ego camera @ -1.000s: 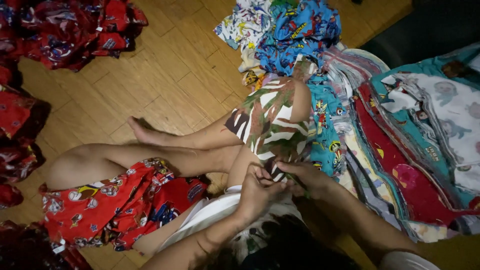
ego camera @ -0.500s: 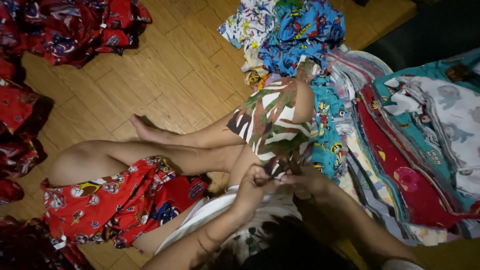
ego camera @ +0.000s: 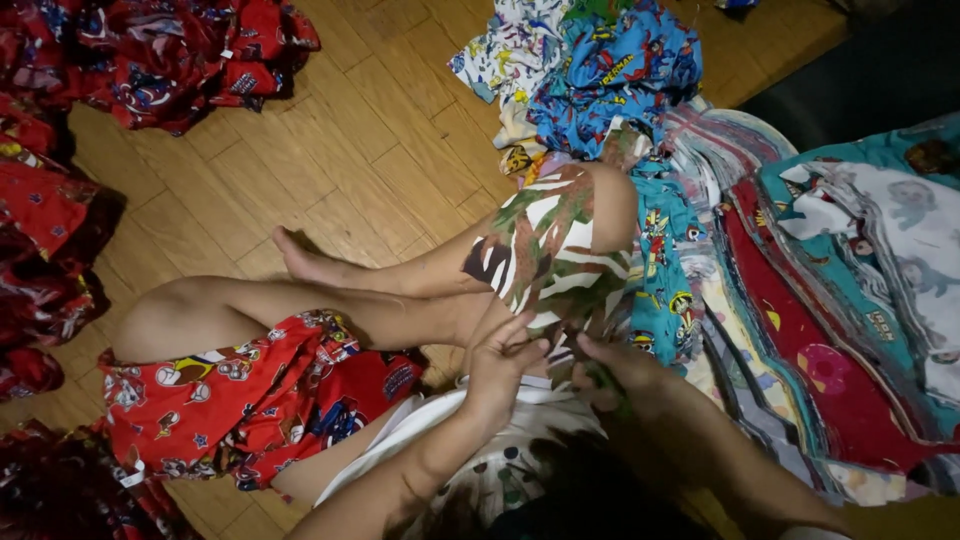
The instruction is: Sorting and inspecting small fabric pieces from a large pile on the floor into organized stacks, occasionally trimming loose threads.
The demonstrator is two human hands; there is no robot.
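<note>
Two hands meet low at the leaf-print cloth [ego camera: 550, 255] draped over the raised knee: the left hand [ego camera: 500, 365] pinches its lower edge with fingers narrowed, and the right hand [ego camera: 615, 370] grips the same edge beside it. Red printed fabric [ego camera: 230, 400] lies over the other leg, on the wooden floor [ego camera: 350, 150].

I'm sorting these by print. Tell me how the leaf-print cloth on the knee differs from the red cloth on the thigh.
The leaf-print cloth is white with green and brown leaves; the red cloth bears cartoon figures. The leaf-print cloth drapes the raised knee, with the left hand and right hand at its lower edge; no hand touches the red cloth. Both are printed fabric.
</note>
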